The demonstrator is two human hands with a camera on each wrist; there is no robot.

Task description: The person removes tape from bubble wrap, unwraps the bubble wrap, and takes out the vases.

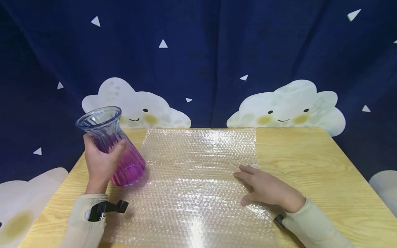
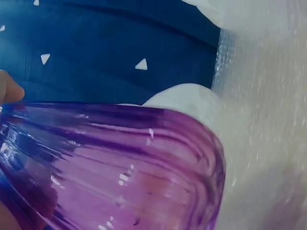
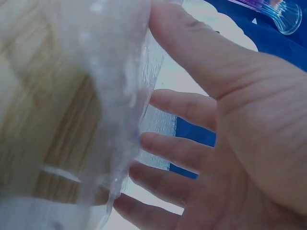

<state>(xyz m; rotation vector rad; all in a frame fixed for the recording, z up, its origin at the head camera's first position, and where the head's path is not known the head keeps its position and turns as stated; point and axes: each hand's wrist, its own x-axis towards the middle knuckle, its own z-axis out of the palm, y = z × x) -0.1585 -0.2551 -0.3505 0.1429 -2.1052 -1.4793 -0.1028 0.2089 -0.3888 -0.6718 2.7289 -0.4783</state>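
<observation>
My left hand [image 1: 102, 162] grips a ribbed glass vase [image 1: 128, 165] round its narrow neck. The vase fades from clear blue at the flared rim to purple-pink at the base, and it tilts with its mouth toward the upper left. In the left wrist view the purple body of the vase [image 2: 139, 167] fills the lower part. A sheet of clear bubble wrap [image 1: 192, 193] lies spread over the table, with the vase base over its left side. My right hand [image 1: 266, 187] has its fingers spread, fingertips right at the right part of the bubble wrap [image 3: 120, 96].
A light wooden table [image 1: 297, 155] carries the sheet and shows bare wood to the right. Behind it hangs a dark blue curtain [image 1: 198, 62] with white triangles and smiling clouds. A black wrist camera [image 1: 107, 208] sits on the left sleeve.
</observation>
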